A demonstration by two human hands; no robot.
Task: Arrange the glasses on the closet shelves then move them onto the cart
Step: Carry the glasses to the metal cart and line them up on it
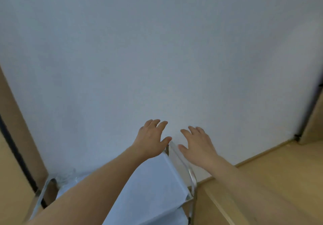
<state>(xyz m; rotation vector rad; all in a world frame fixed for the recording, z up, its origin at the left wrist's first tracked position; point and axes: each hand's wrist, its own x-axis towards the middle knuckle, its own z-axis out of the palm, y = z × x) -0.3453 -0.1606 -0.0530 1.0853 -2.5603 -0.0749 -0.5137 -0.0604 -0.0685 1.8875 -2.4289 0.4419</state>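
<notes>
Left hand [151,140] and right hand [198,144] both spread, fingers straight, holding nothing, reaching toward plain white panel [157,58], likely closet door to be opened. Metal-framed cart with white cloth cover [157,186] below forearms. Glasses: faint clear shapes at cart's far left corner, uncertain.

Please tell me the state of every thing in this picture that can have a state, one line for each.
left hand: open, fingers spread, holds nothing.
right hand: open, fingers spread, holds nothing.
white door: closed, in front of both hands.
cart: stands below the hands, its top covered by a white cloth.
glasses: blurred clear shapes at the cart's far left; cannot tell their state.
</notes>
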